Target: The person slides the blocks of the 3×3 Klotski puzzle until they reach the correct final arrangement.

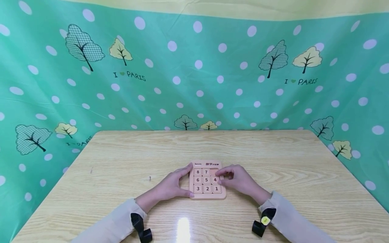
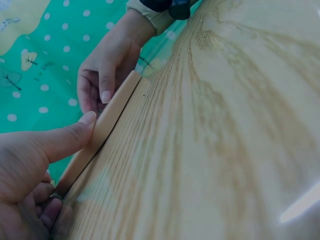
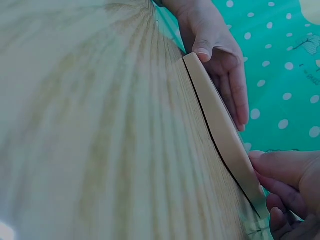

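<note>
A pink number slide puzzle (image 1: 207, 196) lies flat on the table. Its tiles read 8, 7 and a gap in the top row, then 6, 5, 4, then 3, 2, 1. My left hand (image 1: 170, 185) grips the frame's left side, thumb at the near corner and forefinger by the far one; in the left wrist view that thumb (image 2: 75, 135) lies against the puzzle's side wall (image 2: 107, 125). From the right, my right hand (image 1: 240, 180) reaches over the frame, forefinger at the top-right gap and thumb beside the 4 tile (image 1: 214, 180). Its other fingers are bent under.
The wood-grain table (image 1: 121, 155) extends around the puzzle, with a small dark mark (image 1: 150, 178) to the left and a bright glare near the front. A green dotted cloth (image 1: 197, 94) hangs behind. Black straps (image 1: 137, 222) with cameras sit around both sleeves.
</note>
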The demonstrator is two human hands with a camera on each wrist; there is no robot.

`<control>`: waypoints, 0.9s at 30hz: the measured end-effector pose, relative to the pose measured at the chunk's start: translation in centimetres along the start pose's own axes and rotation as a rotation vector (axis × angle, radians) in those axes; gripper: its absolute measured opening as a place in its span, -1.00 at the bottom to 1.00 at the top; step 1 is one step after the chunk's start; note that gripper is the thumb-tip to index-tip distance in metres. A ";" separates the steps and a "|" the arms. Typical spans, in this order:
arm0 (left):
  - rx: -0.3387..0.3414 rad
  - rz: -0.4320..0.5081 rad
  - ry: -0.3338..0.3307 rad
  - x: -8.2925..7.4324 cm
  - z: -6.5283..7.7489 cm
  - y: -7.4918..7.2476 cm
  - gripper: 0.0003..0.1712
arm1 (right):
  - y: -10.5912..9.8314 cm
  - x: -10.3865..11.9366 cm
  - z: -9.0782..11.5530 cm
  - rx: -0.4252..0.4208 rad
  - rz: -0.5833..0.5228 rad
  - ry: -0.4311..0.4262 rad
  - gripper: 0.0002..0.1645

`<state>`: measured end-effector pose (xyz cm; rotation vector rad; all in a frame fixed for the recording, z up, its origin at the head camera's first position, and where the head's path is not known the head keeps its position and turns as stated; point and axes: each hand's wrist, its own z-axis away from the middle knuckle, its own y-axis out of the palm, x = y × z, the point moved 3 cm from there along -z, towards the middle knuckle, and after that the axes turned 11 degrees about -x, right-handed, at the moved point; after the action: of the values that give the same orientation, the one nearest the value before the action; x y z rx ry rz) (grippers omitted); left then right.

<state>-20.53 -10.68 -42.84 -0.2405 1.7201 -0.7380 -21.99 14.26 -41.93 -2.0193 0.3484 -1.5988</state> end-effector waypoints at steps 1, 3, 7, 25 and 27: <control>0.000 0.000 0.001 0.0 0.0 0.0 0.21 | 0.0 0.0 0.0 0.002 0.003 0.003 -0.73; -0.001 0.001 0.004 0.0 0.0 0.0 0.22 | 0.0 0.0 0.0 0.003 0.004 0.004 -0.73; 0.002 0.005 -0.001 0.0 0.0 0.0 0.22 | 0.1 -0.1 -0.2 -0.009 0.008 0.007 -0.73; -0.003 0.020 0.004 0.0 0.0 0.0 0.20 | 0.3 -0.2 -1.3 -0.121 0.063 0.043 -0.73; -0.007 0.025 0.008 0.0 0.0 0.0 0.19 | 0.4 -0.3 -1.4 -0.127 0.065 0.044 -0.73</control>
<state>-20.52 -10.70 -42.81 -0.2211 1.7302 -0.7154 -23.38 13.76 -42.15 -2.0468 0.5392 -1.6198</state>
